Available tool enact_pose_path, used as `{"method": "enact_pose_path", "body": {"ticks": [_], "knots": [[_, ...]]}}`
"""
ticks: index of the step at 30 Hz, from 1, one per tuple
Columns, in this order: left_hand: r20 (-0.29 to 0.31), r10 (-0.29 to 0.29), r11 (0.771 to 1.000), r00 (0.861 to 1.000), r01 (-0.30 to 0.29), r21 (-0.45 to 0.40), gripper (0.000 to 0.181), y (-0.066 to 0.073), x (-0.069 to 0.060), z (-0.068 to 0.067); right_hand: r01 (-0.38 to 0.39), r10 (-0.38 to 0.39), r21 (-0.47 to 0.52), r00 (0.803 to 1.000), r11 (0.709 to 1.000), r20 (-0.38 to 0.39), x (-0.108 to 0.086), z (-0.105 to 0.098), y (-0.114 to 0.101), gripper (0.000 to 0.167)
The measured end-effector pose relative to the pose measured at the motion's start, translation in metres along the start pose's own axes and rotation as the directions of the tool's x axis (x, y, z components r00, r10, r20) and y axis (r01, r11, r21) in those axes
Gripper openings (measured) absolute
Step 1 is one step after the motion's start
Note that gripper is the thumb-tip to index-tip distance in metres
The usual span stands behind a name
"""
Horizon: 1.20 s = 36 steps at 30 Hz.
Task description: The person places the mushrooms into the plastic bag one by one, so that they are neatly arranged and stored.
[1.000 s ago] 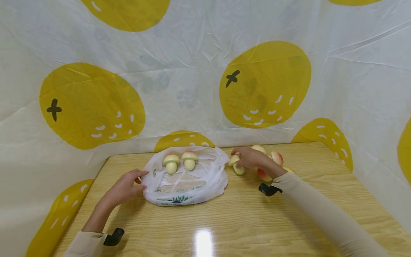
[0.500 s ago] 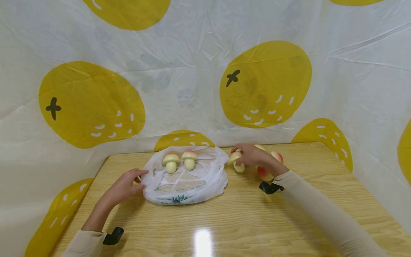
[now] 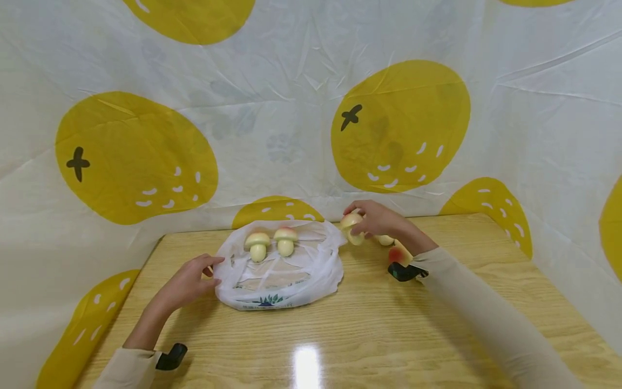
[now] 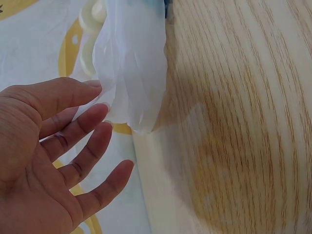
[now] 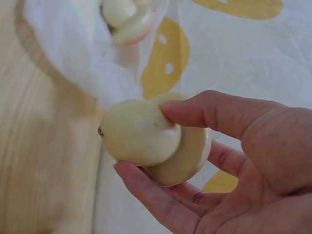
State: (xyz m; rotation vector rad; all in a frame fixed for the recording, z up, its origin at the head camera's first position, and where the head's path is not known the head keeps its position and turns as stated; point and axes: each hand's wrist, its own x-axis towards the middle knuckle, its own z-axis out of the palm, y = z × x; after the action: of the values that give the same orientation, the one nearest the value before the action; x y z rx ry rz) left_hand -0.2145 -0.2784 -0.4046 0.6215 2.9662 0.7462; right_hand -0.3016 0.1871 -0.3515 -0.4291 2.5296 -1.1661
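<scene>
A pale yellow toy mushroom [image 5: 139, 131] with a rounded cap is pinched between the thumb and fingers of my right hand [image 3: 381, 219]. That hand is lifted just beyond the right rim of a thin white plastic bag [image 3: 279, 300], which lies spread open on the table. Two similar mushrooms, one at left [image 3: 257, 247] and one with a reddish top [image 3: 285, 241], rest in the bag. At the bag's left edge is my left hand [image 3: 187, 283], its loosely bent fingertips against the plastic. In the left wrist view its fingers [image 4: 92, 146] are spread apart.
More toy pieces, one pale [image 3: 385, 240] and one with a red patch [image 3: 399, 254], lie partly hidden under my right forearm. The wooden table [image 3: 389, 335] meets a white curtain [image 3: 277, 146] printed with yellow fruit at the back and sides.
My right hand has raised the toy mushroom off the table, moving it up and slightly left toward the bag. The left hand stays in place.
</scene>
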Motion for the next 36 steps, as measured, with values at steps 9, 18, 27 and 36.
{"method": "enact_pose_path", "body": {"ticks": [9,18,27,36], "knots": [[0.009,-0.018,1.0,1.0,0.018,-0.006,0.045,0.0,0.001,0.0,0.037,-0.037,0.088,0.999,0.995,-0.001,0.007,0.006,-0.026,0.047],[0.011,-0.023,1.0,1.0,0.023,-0.007,0.045,0.0,0.003,0.001,0.046,-0.047,0.154,0.999,0.987,0.005,0.031,0.036,-0.044,0.049],[0.013,-0.034,0.999,0.999,0.035,-0.016,0.046,0.001,0.004,0.001,0.052,-0.054,0.13,0.999,0.99,0.007,0.049,0.061,-0.045,0.045],[0.011,-0.041,0.999,0.999,0.042,-0.018,0.046,0.0,0.004,0.001,0.015,-0.008,0.082,0.996,0.997,-0.092,0.06,0.078,-0.042,0.046]]}}
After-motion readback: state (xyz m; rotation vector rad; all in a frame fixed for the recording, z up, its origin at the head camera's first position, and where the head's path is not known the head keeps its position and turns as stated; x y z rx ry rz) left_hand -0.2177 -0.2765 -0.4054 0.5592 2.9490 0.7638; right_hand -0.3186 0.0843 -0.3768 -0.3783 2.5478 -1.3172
